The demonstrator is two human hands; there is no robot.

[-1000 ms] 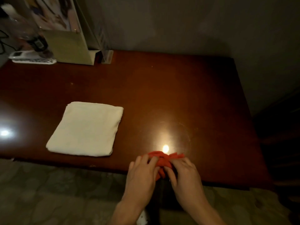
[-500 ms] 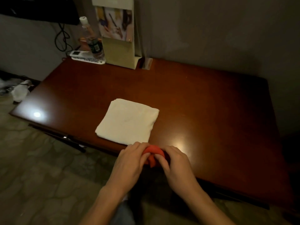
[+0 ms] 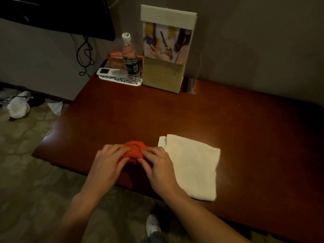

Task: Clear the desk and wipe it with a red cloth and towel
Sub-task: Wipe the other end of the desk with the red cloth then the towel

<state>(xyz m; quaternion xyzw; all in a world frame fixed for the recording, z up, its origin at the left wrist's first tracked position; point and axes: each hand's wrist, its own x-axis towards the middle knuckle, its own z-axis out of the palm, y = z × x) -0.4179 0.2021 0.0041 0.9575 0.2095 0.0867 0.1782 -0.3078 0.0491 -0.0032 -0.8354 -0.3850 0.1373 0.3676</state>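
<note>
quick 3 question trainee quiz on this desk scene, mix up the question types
1. True or false: both hands hold the red cloth.
2. The white towel lies on which side of the cloth? A) left B) right C) behind
3. Fill in: the bottle stands at the desk's far ____ corner.

Key: 1 true: left hand and right hand both grip it. 2 B. 3 left.

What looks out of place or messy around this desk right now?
On the floor left of the desk lie a crumpled white bundle and a loose tissue. On the desk, the folded towel sits askew, its near corner over the front edge. Nothing looks spilled or broken.
</note>
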